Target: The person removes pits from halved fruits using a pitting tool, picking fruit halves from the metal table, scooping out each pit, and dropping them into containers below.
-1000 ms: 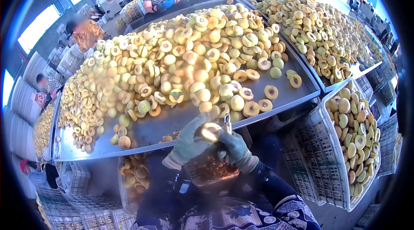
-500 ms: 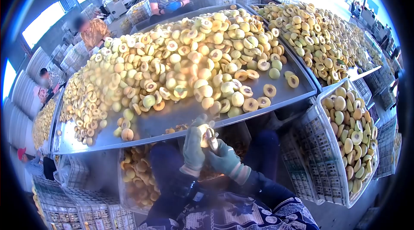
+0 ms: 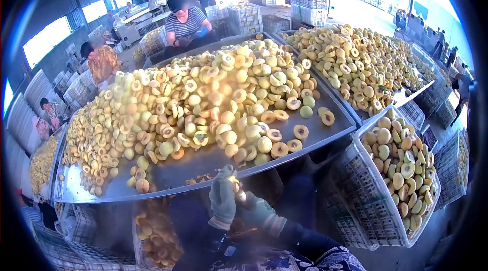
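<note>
My left hand (image 3: 222,201), in a grey-green glove, is closed around a yellow peach half (image 3: 234,179) just past the near edge of the metal table. Close against it, my gloved right hand (image 3: 260,213) is closed on a small spoon-like metal tool (image 3: 242,196), its tip at the fruit. The tool is blurred and mostly hidden by the fingers. Beyond both hands, a large heap of halved peaches (image 3: 203,103) covers much of the metal table (image 3: 178,177), several showing brown pits or hollows. Small scraps (image 3: 199,178) lie at the near edge.
To the right stands a white plastic crate (image 3: 358,169) full of peach halves. Another crate of peaches (image 3: 157,240) sits below the table by my legs. A second heap (image 3: 356,68) lies on the adjoining table. Across from me sits a person in a striped shirt (image 3: 187,23).
My head view has tilted up and turned slightly, so the table and crate sit lower and further left. Both hands stay together at the peach half; the tool shows less clearly.
</note>
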The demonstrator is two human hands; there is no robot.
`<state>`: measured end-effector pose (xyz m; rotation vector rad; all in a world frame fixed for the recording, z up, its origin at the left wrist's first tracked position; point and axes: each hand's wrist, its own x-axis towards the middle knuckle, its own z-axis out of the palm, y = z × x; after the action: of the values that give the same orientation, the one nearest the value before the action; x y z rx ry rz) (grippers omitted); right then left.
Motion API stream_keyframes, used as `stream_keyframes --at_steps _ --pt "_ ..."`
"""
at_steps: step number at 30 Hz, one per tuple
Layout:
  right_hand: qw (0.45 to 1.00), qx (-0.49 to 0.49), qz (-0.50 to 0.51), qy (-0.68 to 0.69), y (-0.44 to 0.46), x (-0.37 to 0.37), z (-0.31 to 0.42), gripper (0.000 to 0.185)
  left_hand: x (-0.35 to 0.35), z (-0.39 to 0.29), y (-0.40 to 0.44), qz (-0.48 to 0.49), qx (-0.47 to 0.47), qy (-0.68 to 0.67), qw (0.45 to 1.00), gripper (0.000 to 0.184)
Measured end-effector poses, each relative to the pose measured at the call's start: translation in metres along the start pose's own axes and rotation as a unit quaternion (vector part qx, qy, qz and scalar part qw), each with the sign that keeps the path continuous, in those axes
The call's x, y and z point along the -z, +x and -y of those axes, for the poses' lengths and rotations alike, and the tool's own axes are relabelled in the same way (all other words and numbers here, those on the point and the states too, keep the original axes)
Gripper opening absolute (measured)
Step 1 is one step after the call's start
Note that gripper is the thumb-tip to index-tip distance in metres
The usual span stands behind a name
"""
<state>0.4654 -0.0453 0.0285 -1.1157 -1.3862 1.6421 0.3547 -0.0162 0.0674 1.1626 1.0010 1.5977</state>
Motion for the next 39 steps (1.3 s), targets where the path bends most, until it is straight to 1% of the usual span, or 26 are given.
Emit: stream_keyframes --at_steps 2,3,4,6,8,9,10,11,13,14,15,16,18,19,20,22,23,24,25,27,28,29,32,35,38,39 --pt "0.997 0.001 -0.007 0.074 -0.005 0.000 0.013 0.029 -0.002 -0.006 -0.002 -0.002 0.022 -0.030 0.999 0.034" --pt "0.970 -0.006 0.001 0.243 -0.014 -0.004 0.032 0.030 -0.007 -0.014 -0.003 -0.006 0.031 -0.065 0.997 0.034" --pt "0.914 -0.013 0.010 0.405 -0.018 -0.006 0.041 0.030 -0.011 -0.018 -0.003 -0.010 0.038 -0.100 0.994 0.033" --pt "0.963 0.003 -0.010 0.268 -0.006 -0.009 0.018 0.031 -0.013 -0.019 -0.003 -0.010 0.022 -0.086 0.996 0.033" --pt "0.937 -0.032 0.034 0.345 -0.002 -0.010 0.014 0.030 -0.011 -0.018 -0.003 0.003 0.000 -0.053 0.999 0.033" --pt "0.868 -0.077 0.082 0.484 0.000 -0.006 0.020 0.029 -0.006 -0.015 -0.002 0.017 -0.012 -0.029 0.999 0.034" --pt "0.771 -0.123 0.125 0.612 -0.005 -0.007 0.022 0.028 -0.002 -0.013 -0.007 0.029 -0.017 -0.004 0.999 0.034" --pt "0.930 -0.105 0.020 0.351 -0.001 -0.008 -0.008 0.034 0.000 -0.014 -0.008 0.032 0.008 -0.028 0.999 0.035" --pt "0.982 -0.011 0.044 0.184 0.007 -0.005 -0.022 0.037 -0.002 -0.015 -0.009 0.017 0.024 -0.049 0.998 0.034" --pt "0.929 -0.037 0.089 0.358 0.009 -0.005 -0.027 0.038 -0.002 -0.016 -0.009 0.009 0.031 -0.059 0.998 0.034" --pt "0.845 -0.079 0.125 0.515 0.008 -0.007 -0.018 0.039 -0.001 -0.019 -0.007 -0.003 0.097 -0.120 0.988 0.033" --pt "0.841 -0.095 0.137 0.515 0.005 -0.004 -0.006 0.039 0.001 -0.025 -0.005 0.003 0.131 -0.095 0.987 0.032" --pt "0.829 -0.127 0.155 0.522 0.001 0.002 0.006 0.038 0.006 -0.023 -0.004 0.037 0.123 -0.095 0.987 0.031" --pt "0.926 -0.056 0.137 0.348 0.005 0.005 -0.010 0.041 0.008 -0.022 -0.001 0.051 0.128 -0.084 0.987 0.031" --pt "0.983 0.001 0.098 0.154 0.009 0.008 -0.026 0.043 0.012 -0.022 0.002 0.065 0.134 -0.073 0.986 0.030" --pt "0.987 -0.007 0.121 0.101 -0.010 0.016 0.021 0.043 0.013 -0.022 0.004 0.078 0.110 -0.027 0.991 0.030" --pt "0.990 -0.090 0.096 0.047 -0.020 0.014 0.036 0.040 0.012 -0.022 0.004 0.077 0.080 0.007 0.994 0.030" --pt "0.963 -0.063 0.123 0.232 -0.019 0.006 0.025 0.036 0.009 -0.022 0.003 0.075 0.050 0.041 0.995 0.030" --pt "0.972 -0.085 0.082 0.205 -0.020 0.001 0.029 0.036 0.004 -0.024 0.001 0.059 0.033 0.028 0.997 0.031" --pt "0.964 -0.064 0.021 0.258 -0.030 -0.008 0.054 0.040 -0.003 -0.035 -0.001 0.029 0.087 -0.032 0.995 0.032" --pt "0.969 -0.048 0.030 0.241 -0.021 -0.005 0.036 0.040 -0.005 -0.038 -0.001 0.014 0.114 -0.062 0.991 0.033" --pt "0.973 -0.032 0.039 0.226 -0.007 -0.002 0.001 0.040 0.002 -0.022 0.001 0.024 0.092 -0.042 0.995 0.035" --pt "0.984 -0.035 0.078 0.159 0.002 0.003 -0.019 0.040 0.002 -0.031 0.000 0.040 0.136 -0.053 0.988 0.034" --pt "0.977 -0.025 0.121 0.172 0.011 0.011 -0.035 0.041 0.011 -0.027 0.005 0.097 0.129 0.001 0.987 0.033" --pt "0.948 -0.118 0.154 0.252 -0.002 0.019 0.007 0.045 0.023 -0.028 0.014 0.174 0.212 -0.037 0.961 0.037" --pt "0.918 -0.167 0.155 0.324 -0.005 0.018 0.022 0.046 0.023 -0.030 0.015 0.198 0.172 0.021 0.965 0.035"
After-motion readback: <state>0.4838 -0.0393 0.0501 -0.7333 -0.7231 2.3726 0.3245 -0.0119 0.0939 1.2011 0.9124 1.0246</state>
